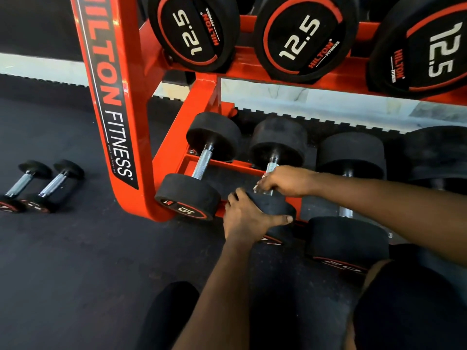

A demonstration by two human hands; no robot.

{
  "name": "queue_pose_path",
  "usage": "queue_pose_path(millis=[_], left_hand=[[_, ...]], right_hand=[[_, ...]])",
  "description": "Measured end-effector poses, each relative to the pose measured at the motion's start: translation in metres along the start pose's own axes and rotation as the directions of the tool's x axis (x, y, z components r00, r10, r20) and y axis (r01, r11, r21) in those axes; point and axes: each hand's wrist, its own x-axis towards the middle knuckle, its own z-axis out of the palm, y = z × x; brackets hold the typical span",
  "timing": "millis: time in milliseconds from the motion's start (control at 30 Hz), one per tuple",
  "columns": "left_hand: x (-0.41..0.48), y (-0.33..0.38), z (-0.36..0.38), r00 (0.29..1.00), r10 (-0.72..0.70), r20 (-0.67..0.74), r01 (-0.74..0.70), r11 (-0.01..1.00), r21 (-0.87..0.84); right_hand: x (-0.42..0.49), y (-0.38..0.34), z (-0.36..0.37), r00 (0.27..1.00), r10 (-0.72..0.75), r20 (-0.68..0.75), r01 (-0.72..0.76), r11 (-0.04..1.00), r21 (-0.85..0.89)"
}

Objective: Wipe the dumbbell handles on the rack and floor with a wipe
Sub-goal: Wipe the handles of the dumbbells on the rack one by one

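The red rack (pixel 121 97) stands on the black rubber floor (pixel 75 248); on its lowest shelf the dumbbells lie side by side, with the handles pointing toward the camera. The first dumbbell (pixel 202 162), marked 5 on its near end, lies just beside the rack's upright; nobody touches it. The second dumbbell (pixel 276 145) lies next to it on the right, and both hands are on this one. The left hand (pixel 247 218) holds its near head; the fingers are curved over the top of the black rubber and the thumb lies along the front edge. The right hand (pixel 285 181) is closed round the handle (pixel 271 168), close to the near head; only the short upper part of the metal bar is visible above the knuckles. A small pale piece shows under the fingers (pixel 265 181) of this hand; it seems to be the wipe (pixel 260 185), pressed against the handle, but most of it is hidden. The third dumbbell (pixel 348 238) is bigger and lies just to the right, under the right forearm. On the shelf above rest three large dumbbells (pixel 303 39), each marked 12.5. At the far left, well apart from the rack, two small dumbbells (pixel 38 185) lie together on the floor; their metal handles are bare.
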Motion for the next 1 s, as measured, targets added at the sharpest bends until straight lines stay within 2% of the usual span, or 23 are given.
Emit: queue_pose_path(millis=[100,133,200,267,333,400,433,533,567,633,700,767,833,900,933,1000], left_hand=[[-0.001,0.001,0.000,1.000,-0.005,-0.004,0.005,1.000,-0.007],[-0.001,0.000,0.000,1.000,-0.006,-0.004,0.006,1.000,-0.007],[0.000,0.000,0.000,1.000,-0.003,-0.006,0.003,1.000,-0.005],[0.000,0.000,-0.001,1.000,-0.002,-0.007,0.002,1.000,-0.009],[-0.001,0.000,-0.001,1.000,0.002,-0.004,-0.002,1.000,-0.019],[-0.002,0.000,-0.001,1.000,0.008,-0.005,-0.008,1.000,-0.026],[-0.002,0.000,-0.001,1.000,0.013,-0.008,-0.013,1.000,-0.025],[0.000,0.000,-0.002,1.000,0.014,0.002,-0.014,1.000,-0.023],[0.000,0.000,-0.002,1.000,0.013,0.010,-0.013,1.000,-0.022],[-0.001,-0.002,-0.002,0.999,0.020,0.025,-0.019,0.999,-0.026],[0.000,-0.005,-0.006,0.998,0.039,0.057,-0.036,0.998,-0.051],[0.004,-0.009,-0.010,0.993,0.061,0.104,-0.053,0.996,-0.076],[0.005,-0.011,-0.013,0.991,0.073,0.116,-0.065,0.995,-0.073],[0.003,-0.011,-0.012,0.991,0.083,0.103,-0.076,0.995,-0.068],[0.003,-0.010,-0.012,0.992,0.084,0.091,-0.079,0.995,-0.065],[0.005,-0.011,-0.011,0.993,0.088,0.085,-0.082,0.994,-0.066]], right_hand=[[0.001,0.022,-0.010,0.965,0.159,-0.211,-0.163,0.987,-0.005],[0.001,0.022,-0.008,0.956,0.166,-0.240,-0.178,0.984,-0.027],[-0.002,0.008,0.005,0.987,0.098,-0.130,-0.104,0.994,-0.036],[-0.009,-0.002,0.010,0.999,0.012,-0.042,-0.011,1.000,0.029],[-0.013,0.007,0.002,0.986,0.096,-0.138,-0.081,0.990,0.112],[-0.014,0.014,0.000,0.927,0.222,-0.303,-0.181,0.971,0.158],[-0.014,0.009,0.002,0.909,0.244,-0.337,-0.200,0.967,0.160],[-0.018,-0.011,0.019,0.963,0.180,-0.202,-0.138,0.969,0.206],[-0.021,-0.014,0.021,0.954,0.227,-0.196,-0.178,0.954,0.241],[-0.023,-0.008,0.021,0.878,0.387,-0.283,-0.289,0.898,0.332],[-0.023,-0.008,0.018,0.748,0.530,-0.399,-0.404,0.841,0.360],[-0.016,-0.017,0.015,0.610,0.676,-0.413,-0.515,0.735,0.442],[-0.004,-0.028,0.012,0.436,0.839,-0.325,-0.537,0.532,0.654],[0.006,-0.036,0.012,0.266,0.949,-0.168,-0.493,0.284,0.823],[0.012,-0.039,0.012,0.217,0.970,-0.112,-0.459,0.203,0.865],[0.019,-0.040,0.018,0.168,0.985,-0.043,-0.399,0.108,0.910]])
